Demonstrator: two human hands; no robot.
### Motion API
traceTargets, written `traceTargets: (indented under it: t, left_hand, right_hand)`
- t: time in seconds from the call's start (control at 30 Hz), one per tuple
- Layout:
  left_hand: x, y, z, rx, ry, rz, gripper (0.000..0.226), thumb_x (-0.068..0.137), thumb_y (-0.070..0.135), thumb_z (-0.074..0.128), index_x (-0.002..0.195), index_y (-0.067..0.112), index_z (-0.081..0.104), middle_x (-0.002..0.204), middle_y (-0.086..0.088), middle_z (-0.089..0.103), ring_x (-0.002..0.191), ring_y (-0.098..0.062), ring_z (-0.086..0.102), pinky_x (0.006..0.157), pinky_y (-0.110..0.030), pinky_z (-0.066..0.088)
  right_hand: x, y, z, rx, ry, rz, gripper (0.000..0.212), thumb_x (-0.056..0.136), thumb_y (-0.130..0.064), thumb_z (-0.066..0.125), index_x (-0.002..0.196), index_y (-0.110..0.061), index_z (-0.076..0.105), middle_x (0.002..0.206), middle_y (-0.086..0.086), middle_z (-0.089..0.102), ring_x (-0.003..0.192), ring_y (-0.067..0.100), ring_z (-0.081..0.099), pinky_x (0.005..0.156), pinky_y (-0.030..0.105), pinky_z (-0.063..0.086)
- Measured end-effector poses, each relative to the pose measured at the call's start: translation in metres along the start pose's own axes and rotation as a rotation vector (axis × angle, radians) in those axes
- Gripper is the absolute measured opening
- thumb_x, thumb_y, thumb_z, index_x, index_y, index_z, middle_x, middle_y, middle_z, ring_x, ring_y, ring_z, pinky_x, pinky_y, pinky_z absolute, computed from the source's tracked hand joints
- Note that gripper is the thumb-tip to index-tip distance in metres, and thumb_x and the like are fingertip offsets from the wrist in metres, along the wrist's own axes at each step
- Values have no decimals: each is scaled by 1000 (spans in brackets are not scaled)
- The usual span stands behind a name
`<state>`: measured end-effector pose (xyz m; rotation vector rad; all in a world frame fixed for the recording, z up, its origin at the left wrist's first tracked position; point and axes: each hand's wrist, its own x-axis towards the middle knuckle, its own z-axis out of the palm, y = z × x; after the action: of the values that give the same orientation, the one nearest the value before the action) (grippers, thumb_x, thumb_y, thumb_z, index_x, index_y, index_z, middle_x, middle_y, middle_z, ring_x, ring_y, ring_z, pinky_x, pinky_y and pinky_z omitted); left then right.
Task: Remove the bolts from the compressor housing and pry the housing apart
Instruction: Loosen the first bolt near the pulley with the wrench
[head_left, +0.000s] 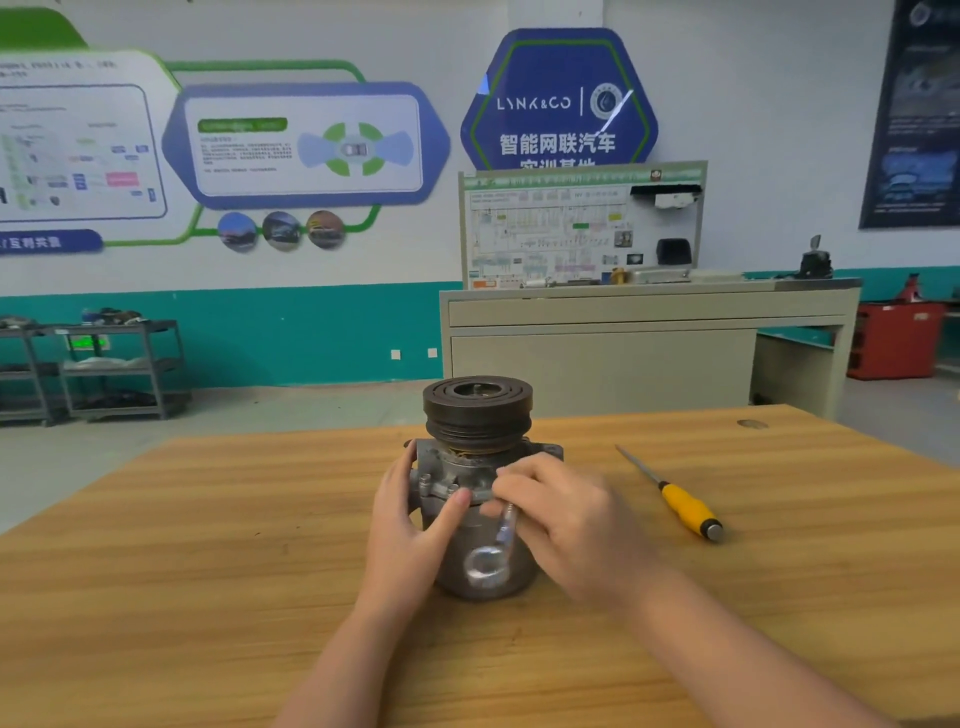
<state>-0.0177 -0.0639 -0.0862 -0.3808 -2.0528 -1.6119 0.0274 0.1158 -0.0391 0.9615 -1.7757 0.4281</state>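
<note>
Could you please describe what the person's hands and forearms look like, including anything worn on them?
Both the left hand and the right hand are bare: no gloves, rings, watch or bracelets show. Both forearms are uncovered as far as the bottom edge of the head view, with no sleeve or cuff in sight. The fingernails that show look short and unpainted. No marks or tattoos are visible.

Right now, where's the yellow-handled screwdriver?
The screwdriver lies flat on the wooden table in the head view, to the right of the compressor and beyond the right hand, untouched.
</note>
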Motion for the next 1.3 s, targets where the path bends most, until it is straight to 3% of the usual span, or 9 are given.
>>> traceTargets:
  t: [0.13,0.27,0.43,0.6,0.73,0.87,1.03,1.17,1.3]
  left_hand:
    - [-1,0,1,-11,10,-19,84,75,52,70,149,29,37,143,9,48,129,-5,48,109,-39,45]
    - [-2,-1,1,-2,4,-27,79,83,44,73,150,33,34,147,11,44,132,-5,44,111,-41,43]
    - [0,-3,1,3,4,-20,76,83,43,73,149,33,36,144,12,46,130,-3,46,110,-39,43]
    - [1,-5,2,-17,22,-14,83,73,63,72,143,43,34,143,16,46,130,0,45,108,-30,43]
    - [0,-7,2,-23,14,-8,81,72,62,69,143,42,35,140,18,47,127,2,46,106,-29,43]
    - [-1,-4,1,-27,12,1,80,74,64,71,142,41,36,140,15,48,127,0,47,108,-32,44]
    - [-1,-2,1,-37,9,0,82,75,60,69,146,34,37,141,14,47,129,0,46,110,-37,43]
    - [-2,-1,1,-41,21,7,79,68,61,67,139,41,38,138,15,49,125,2,48,108,-33,44]
    - [-1,-3,2,-46,20,18,59,80,37,77,123,57,41,128,26,51,118,8,51,102,-28,45]
  right_hand:
    - [-15,-1,10,432,331,444,34,102,-32,39,92,-10,62,74,-7,63,63,9,60,70,20,50]
    - [-1,9,14,934,715,994,23,105,-19,32,87,-13,46,69,7,66,40,17,48,45,23,43]
    - [21,40,8,1338,660,1470,20,104,-12,33,87,-10,44,58,13,58,40,17,43,40,24,35]
    - [23,42,-13,1467,684,1171,22,104,-15,34,90,-11,51,71,14,68,55,21,63,52,27,53]
    - [17,28,-14,1027,560,968,21,105,-13,36,91,-14,52,75,9,71,61,21,68,57,27,55]
    - [12,16,-11,746,420,810,31,99,-23,43,80,-41,60,85,6,71,68,24,70,64,29,56]
    - [10,4,-6,611,348,746,16,91,-31,48,87,-21,59,82,0,71,68,16,70,68,27,56]
    - [9,-6,-3,230,220,477,20,95,-29,57,86,-12,64,71,-5,67,69,2,64,66,7,46]
    - [9,-16,7,-24,91,213,17,91,-19,50,88,-8,63,82,1,62,68,15,59,59,23,48]
